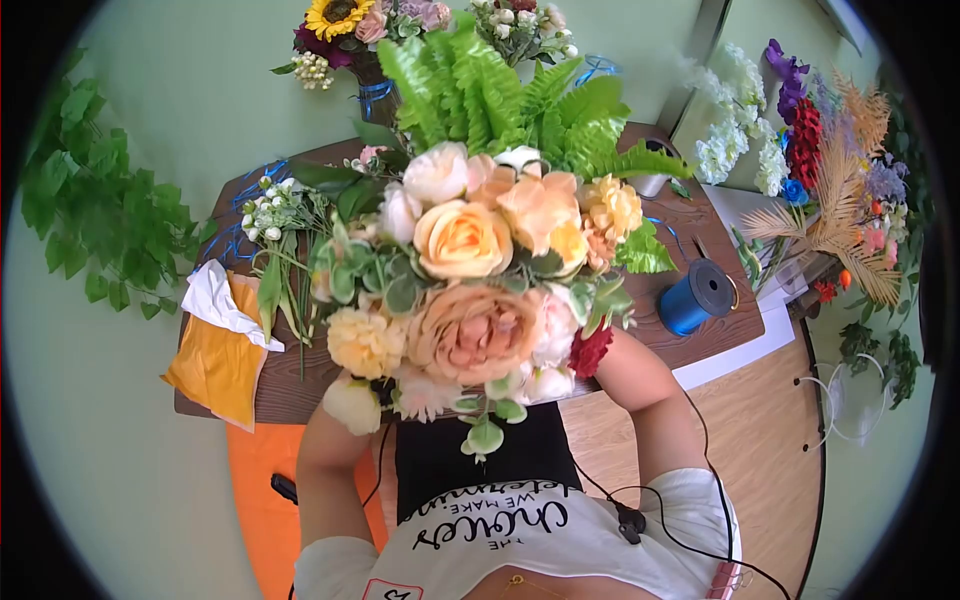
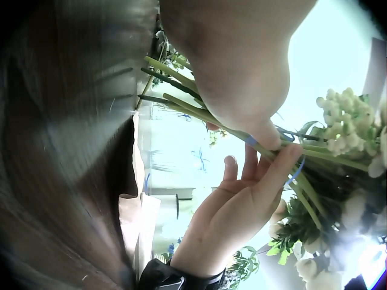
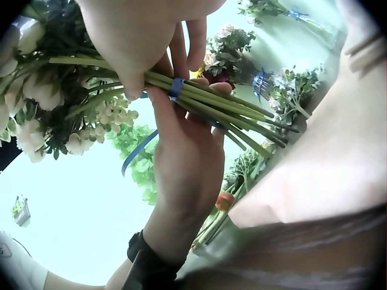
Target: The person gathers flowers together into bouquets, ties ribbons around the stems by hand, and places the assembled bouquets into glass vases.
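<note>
A large bouquet (image 1: 470,270) of peach roses, cream blooms and green fern fills the middle of the head view and hides both hands there. In the right wrist view my left hand (image 3: 187,151) grips its green stems (image 3: 224,104), the fingers wrapped behind them. A blue ribbon (image 3: 176,87) circles the stems, and a loose length hangs below. My right hand (image 3: 145,42) comes from above, its thumb tip pinching the ribbon close to the left thumb. The left wrist view also has my right hand (image 2: 236,199), thumb against the stems, other fingers extended behind.
A blue ribbon spool (image 1: 693,298) stands at the right of the brown table (image 1: 735,320). At left lie an orange-yellow packet (image 1: 215,350), white paper (image 1: 228,305) and cut white flowers (image 1: 270,212). More arrangements (image 1: 380,50) stand behind, with assorted flowers (image 1: 830,190) at far right.
</note>
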Demonstrator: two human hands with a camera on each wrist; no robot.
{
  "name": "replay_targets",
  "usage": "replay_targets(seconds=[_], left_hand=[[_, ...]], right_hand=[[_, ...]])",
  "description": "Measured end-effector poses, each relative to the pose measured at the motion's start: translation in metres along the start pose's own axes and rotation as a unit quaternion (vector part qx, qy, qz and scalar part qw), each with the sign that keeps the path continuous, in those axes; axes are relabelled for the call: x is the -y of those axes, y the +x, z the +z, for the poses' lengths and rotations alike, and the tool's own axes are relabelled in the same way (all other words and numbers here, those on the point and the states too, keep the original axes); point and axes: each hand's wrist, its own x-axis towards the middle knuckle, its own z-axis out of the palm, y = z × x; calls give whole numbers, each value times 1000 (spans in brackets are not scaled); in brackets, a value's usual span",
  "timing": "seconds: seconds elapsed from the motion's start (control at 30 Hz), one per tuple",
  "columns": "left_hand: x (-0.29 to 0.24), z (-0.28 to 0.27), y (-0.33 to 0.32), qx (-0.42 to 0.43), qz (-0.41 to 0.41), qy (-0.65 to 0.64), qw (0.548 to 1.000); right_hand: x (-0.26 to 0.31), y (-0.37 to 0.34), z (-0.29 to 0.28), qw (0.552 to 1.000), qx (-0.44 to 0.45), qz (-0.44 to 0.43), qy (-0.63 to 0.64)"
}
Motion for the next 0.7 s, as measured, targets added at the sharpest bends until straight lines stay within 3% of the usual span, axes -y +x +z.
replay_targets(seconds=[0.7], left_hand=[[5,6,14,-5,-3,-5,1000]], right_hand=[[-4,-3,-10,1000,-17,11,2]])
